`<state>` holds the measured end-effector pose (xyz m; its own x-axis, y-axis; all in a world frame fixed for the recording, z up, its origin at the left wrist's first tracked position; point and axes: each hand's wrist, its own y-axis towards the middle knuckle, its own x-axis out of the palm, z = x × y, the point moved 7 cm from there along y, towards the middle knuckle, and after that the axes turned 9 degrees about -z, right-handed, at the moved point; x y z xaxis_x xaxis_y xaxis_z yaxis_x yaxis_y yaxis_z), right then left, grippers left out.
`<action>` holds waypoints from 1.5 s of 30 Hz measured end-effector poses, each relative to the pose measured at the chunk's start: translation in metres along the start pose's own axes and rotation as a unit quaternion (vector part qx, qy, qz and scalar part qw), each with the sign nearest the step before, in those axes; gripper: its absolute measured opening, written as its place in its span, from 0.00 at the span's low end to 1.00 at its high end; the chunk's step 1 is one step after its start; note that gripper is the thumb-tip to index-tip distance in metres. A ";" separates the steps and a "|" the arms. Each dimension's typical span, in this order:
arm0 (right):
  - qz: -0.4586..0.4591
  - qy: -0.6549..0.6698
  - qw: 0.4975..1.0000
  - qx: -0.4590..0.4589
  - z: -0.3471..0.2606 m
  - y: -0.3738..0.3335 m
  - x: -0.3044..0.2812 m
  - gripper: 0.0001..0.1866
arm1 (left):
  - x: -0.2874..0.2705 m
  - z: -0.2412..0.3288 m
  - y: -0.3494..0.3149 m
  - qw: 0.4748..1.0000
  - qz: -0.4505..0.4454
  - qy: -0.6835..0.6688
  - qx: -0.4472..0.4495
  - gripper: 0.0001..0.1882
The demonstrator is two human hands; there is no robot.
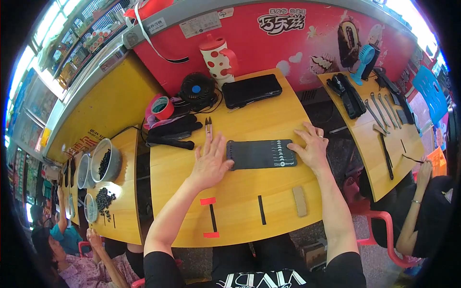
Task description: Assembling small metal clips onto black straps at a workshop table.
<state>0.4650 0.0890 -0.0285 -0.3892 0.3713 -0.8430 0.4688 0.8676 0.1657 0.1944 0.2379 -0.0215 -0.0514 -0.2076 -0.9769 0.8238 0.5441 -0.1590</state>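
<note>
A flat dark grey rectangular panel [257, 154] lies on the yellow table in front of me, with a row of white wrench-shaped marks near its right end. My left hand [210, 163] is palm down at the panel's left end, fingers spread, thumb against its edge. At the opposite end my right hand [311, 150] has its thumb on the panel's right edge, with the fingers apart beyond it. Just past my left fingertips sits a small pointed tool with two prongs [208, 126]. Black gloves [175, 133] lie to the left of it.
At the table's back stand a black case [252, 91], a dotted mug [217, 60] and a black fan [198, 90]. Nearer me are black strips [261, 210] and a tan block [299, 201]. Wrenches [377, 113] lie on the right table, bowls [106, 161] on the left. People sit at both sides.
</note>
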 end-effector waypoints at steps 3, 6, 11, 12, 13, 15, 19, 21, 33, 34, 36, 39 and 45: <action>-0.002 0.006 1.000 -0.002 -0.001 -0.001 -0.003 0.29 | -0.008 0.003 -0.001 0.999 0.043 -0.016 -0.008 0.39; 0.001 0.010 1.000 0.000 -0.004 0.001 -0.004 0.29 | -0.005 0.006 0.007 0.999 -0.012 0.033 -0.008 0.38; 0.012 0.009 1.000 -0.012 0.002 0.002 -0.005 0.28 | -0.017 -0.001 0.005 0.995 0.019 0.094 0.022 0.34; 0.011 0.009 1.000 -0.013 0.002 0.000 -0.004 0.27 | -0.031 -0.008 0.001 0.996 0.092 0.006 0.008 0.32; 0.012 0.011 1.000 -0.011 0.001 0.000 -0.003 0.27 | -0.042 -0.014 -0.004 0.983 0.164 -0.083 -0.006 0.30; 0.037 0.020 0.999 -0.005 0.002 0.001 -0.005 0.22 | -0.036 -0.007 0.000 0.992 0.116 -0.054 -0.013 0.29; 0.061 0.039 0.997 -0.009 0.021 0.004 0.003 0.19 | -0.015 0.013 0.009 0.997 0.053 -0.041 -0.034 0.28; 0.059 0.058 0.996 -0.025 0.015 0.002 0.003 0.16 | -0.008 0.008 0.013 0.993 0.060 -0.089 -0.038 0.28; -0.170 0.340 0.925 -0.019 -0.011 -0.014 0.017 0.16 | 0.013 -0.009 0.018 0.859 0.053 -0.506 -0.064 0.22; -0.172 0.340 0.924 -0.021 -0.013 -0.013 0.014 0.16 | 0.013 -0.011 0.017 0.861 0.071 -0.501 -0.052 0.20; -0.159 0.322 0.933 -0.025 -0.015 -0.013 0.004 0.18 | 0.015 -0.015 0.017 0.820 0.067 -0.564 -0.063 0.19; -0.197 0.360 0.912 0.020 -0.015 -0.016 0.007 0.19 | 0.007 -0.018 0.020 0.768 0.085 -0.632 -0.064 0.18; -0.132 0.534 0.835 0.004 -0.019 -0.018 0.019 0.15 | -0.008 -0.023 0.032 0.755 0.136 -0.641 -0.024 0.14</action>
<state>0.4341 0.0867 -0.0383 -0.9629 0.2554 0.0876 0.2595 0.9649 0.0393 0.2083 0.2754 -0.0217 0.7295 -0.6829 -0.0391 0.6830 0.7303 -0.0124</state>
